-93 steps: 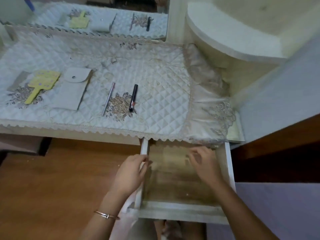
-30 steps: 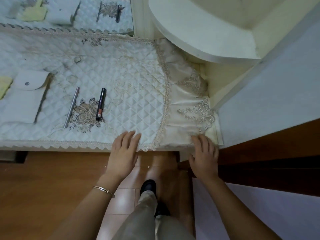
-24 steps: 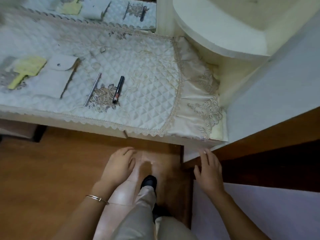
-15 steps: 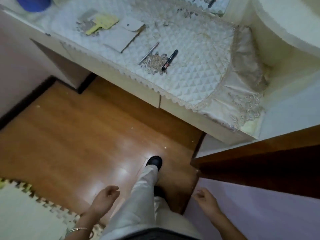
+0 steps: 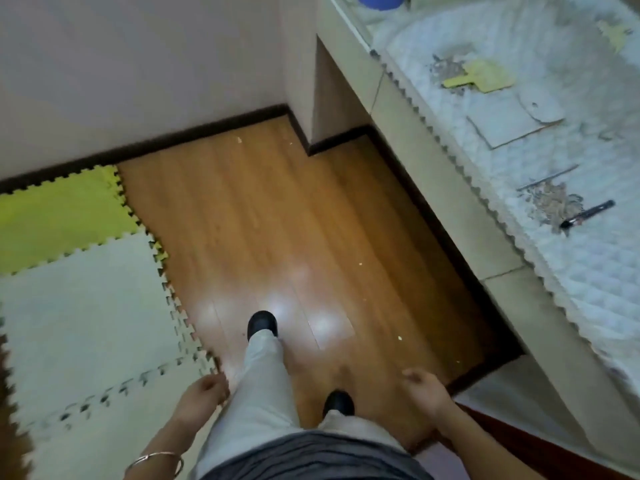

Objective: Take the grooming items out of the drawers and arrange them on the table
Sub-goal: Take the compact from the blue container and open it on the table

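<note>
The dressing table (image 5: pixel 450 174) runs along the right, covered by a white quilted cloth. On it lie a yellow paddle brush (image 5: pixel 483 77), a white snap pouch (image 5: pixel 516 116), a thin silver stick (image 5: pixel 549 177) and a black pen-like tube (image 5: pixel 588 214). The drawer fronts below the cloth edge are closed. My left hand (image 5: pixel 202 396) hangs low beside my left leg, fingers loosely curled and holding nothing. My right hand (image 5: pixel 424 389) hangs by my right side, fingers apart and empty. Both hands are well away from the table.
Wooden floor (image 5: pixel 277 220) fills the middle. Interlocking foam mats (image 5: pixel 79 306), yellow-green and pale, cover the floor at the left. A pink wall with dark skirting (image 5: pixel 149 143) is behind. A blue object (image 5: pixel 379 1) sits at the table's far end. My black shoes stand on the floor.
The drawer that was open has been closed. I have stepped back and turned left, so the table slid to the right of view. Both hands dropped from the table edge to my sides.
</note>
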`<state>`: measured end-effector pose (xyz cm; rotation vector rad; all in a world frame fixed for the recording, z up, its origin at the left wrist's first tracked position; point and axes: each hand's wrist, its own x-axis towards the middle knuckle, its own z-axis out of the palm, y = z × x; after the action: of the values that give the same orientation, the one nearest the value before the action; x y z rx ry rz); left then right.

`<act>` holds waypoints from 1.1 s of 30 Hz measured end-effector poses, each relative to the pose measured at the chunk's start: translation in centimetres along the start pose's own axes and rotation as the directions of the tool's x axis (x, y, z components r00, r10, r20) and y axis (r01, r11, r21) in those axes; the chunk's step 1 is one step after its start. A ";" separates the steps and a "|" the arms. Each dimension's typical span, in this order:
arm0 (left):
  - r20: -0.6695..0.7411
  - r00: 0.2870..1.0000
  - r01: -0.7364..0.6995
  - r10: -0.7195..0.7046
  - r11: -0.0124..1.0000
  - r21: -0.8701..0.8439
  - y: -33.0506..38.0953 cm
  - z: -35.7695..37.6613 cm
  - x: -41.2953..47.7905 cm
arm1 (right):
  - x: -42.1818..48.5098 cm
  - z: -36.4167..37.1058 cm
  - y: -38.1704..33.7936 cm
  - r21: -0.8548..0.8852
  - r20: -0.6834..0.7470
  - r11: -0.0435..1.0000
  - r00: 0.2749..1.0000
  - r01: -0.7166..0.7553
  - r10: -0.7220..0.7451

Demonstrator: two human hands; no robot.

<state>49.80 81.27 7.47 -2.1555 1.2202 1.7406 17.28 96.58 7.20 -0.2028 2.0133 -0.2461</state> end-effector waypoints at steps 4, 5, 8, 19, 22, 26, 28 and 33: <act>-0.041 0.998 0.041 -0.050 0.979 -0.201 2.0 -5.6 3.2 | 2.2 1.6 -11.3 0.041 0.001 0.996 0.997 0.081 -0.081; -0.051 0.996 0.055 -0.068 0.974 -0.221 2.4 -7.2 4.0 | 1.9 2.2 -14.4 0.018 0.005 0.992 0.992 0.124 -0.124; -0.084 0.992 0.070 -0.094 0.965 -0.253 4.7 -12.1 6.2 | 1.3 4.0 -22.6 0.107 0.006 0.968 0.973 0.227 -0.229; -0.037 0.994 0.088 -0.102 0.953 -0.289 15.5 -20.4 15.0 | 5.5 6.2 -33.8 0.051 0.045 0.993 0.993 0.109 -0.112; -0.028 0.986 0.145 -0.162 0.939 -0.311 18.4 -21.6 17.8 | 7.8 5.7 -36.3 -0.007 0.098 1.000 0.995 -0.013 0.014; -0.001 0.974 0.213 -0.226 0.921 -0.327 24.5 -23.8 21.3 | 11.3 4.2 -42.6 -0.044 0.108 0.996 0.991 -0.075 0.079; -0.050 0.980 0.167 -0.194 0.928 -0.332 28.2 -25.5 23.3 | 12.9 3.4 -47.4 -0.083 0.119 0.996 0.993 -0.013 0.023; -0.131 0.991 -0.020 -0.012 0.970 -0.243 38.5 -30.0 27.3 | 15.4 1.2 -60.1 0.119 0.058 0.978 0.982 0.173 -0.181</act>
<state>48.85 25.36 8.64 -2.4412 1.0870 1.8642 13.71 34.63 9.16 -0.3149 1.9083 -0.4594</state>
